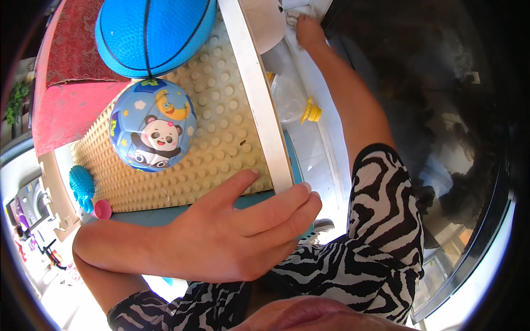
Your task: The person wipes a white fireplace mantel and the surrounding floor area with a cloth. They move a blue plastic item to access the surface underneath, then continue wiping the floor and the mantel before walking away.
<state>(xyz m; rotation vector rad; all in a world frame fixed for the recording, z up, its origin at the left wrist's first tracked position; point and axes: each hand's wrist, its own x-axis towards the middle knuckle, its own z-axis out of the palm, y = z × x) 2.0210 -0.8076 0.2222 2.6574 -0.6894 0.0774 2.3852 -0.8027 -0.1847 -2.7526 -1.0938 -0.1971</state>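
Observation:
My left hand [248, 231] lies over the near corner of a tan studded building-block board [223, 142]. Its thumb rests on the studs, and its fingers reach across the near end of the board's white rim [258, 91]. At the top, my outstretched right hand [309, 31] has hold of a light striped cloth [299, 15] against a white surface; its fingertips are hard to make out. On the board sit a blue ball with a panda print [153, 124] and, touching it, a larger blue basketball [155, 35].
Beyond the rim lie a clear plastic bottle [287, 97] with a yellow cap and a pale rounded object [263, 25]. Red patterned material [78, 87] borders the board's left. A spiky blue toy [81, 182] and a pink cup [102, 209] are nearby. A dark glossy panel [414, 103] stands right.

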